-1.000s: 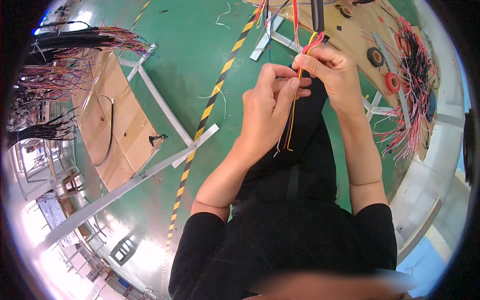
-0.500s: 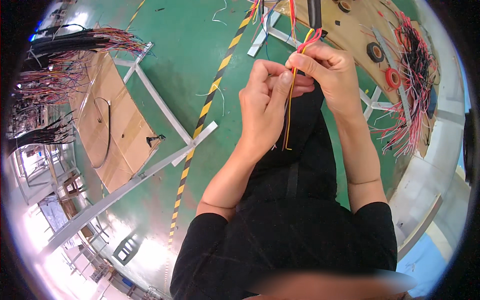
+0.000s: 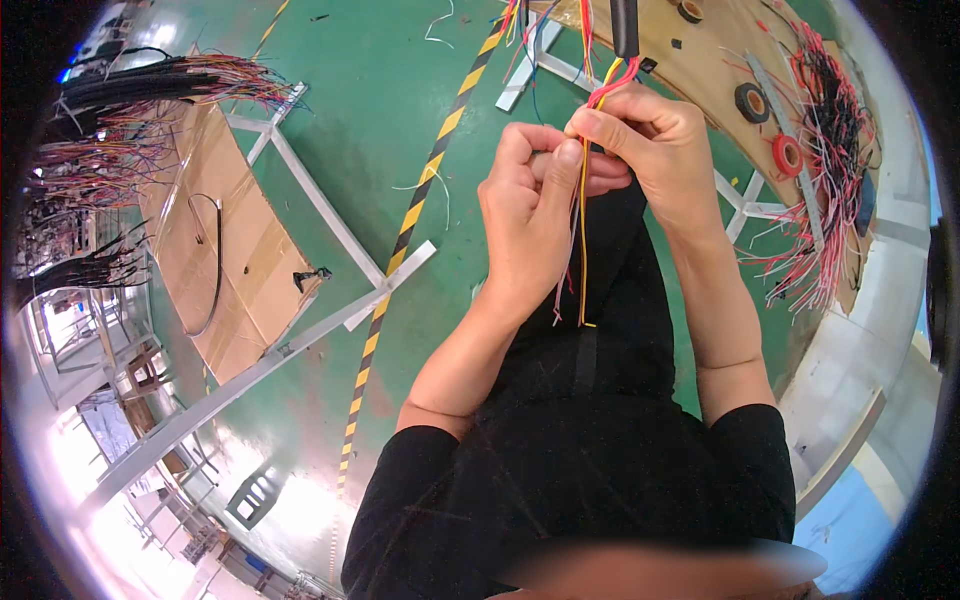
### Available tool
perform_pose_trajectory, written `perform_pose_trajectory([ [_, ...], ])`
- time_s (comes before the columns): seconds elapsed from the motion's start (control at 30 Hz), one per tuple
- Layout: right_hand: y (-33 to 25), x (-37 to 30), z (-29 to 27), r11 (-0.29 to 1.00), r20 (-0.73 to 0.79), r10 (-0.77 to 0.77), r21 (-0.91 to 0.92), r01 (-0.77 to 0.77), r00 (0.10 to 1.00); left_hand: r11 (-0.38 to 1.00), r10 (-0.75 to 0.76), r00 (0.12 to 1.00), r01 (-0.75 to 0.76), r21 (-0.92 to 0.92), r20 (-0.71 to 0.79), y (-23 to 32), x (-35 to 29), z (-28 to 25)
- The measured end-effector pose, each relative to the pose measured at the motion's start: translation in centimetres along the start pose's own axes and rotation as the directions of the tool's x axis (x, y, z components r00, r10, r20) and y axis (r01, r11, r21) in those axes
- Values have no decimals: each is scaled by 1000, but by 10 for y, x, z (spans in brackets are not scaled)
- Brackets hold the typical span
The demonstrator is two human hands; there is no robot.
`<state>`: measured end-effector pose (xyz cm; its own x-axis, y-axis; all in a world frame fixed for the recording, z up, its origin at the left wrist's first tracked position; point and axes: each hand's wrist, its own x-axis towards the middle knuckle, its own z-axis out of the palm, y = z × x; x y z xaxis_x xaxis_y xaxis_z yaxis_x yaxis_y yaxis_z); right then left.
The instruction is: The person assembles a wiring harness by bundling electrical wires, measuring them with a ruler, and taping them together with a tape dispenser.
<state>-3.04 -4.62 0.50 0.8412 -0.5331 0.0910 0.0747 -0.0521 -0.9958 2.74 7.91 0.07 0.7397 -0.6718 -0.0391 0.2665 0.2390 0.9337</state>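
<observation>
Thin wires point(image 3: 584, 255) in yellow, pink and red run down from a black cable sleeve point(image 3: 625, 28) at the top of the view. My left hand point(image 3: 528, 205) is closed, pinching these wires between thumb and bent fingers. Right beside it, my right hand point(image 3: 668, 150) grips the same wires just below the sleeve's end, its thumb close to my left fingertips. The loose ends dangle below both hands, in front of my dark trousers; the yellow one has a small bend at its tip. My fingers cover the part of the wires between them.
To the right, a brown-topped table holds black tape point(image 3: 751, 103), a red tape roll point(image 3: 787, 155), a metal ruler point(image 3: 783, 140) and many cut wires point(image 3: 835, 130). On the left, a cardboard-covered table point(image 3: 235, 260) on a white frame carries black cable bundles point(image 3: 150, 85). Striped tape point(image 3: 430, 170) crosses the green floor.
The wire ends hang lower now, and the pink and red ones show further apart from the yellow one. Both hands have barely shifted and keep their grip.
</observation>
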Motion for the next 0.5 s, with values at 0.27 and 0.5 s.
perform_pose_trajectory([
  [0.27,1,2,-1,992,-23,-78,-104,75,997,957,-190,965,223,-187,180,0,10,-14],
  [0.5,5,13,-7,1000,-17,0,19,0,1000,691,-352,774,594,-412,527,-10,14,-30],
])
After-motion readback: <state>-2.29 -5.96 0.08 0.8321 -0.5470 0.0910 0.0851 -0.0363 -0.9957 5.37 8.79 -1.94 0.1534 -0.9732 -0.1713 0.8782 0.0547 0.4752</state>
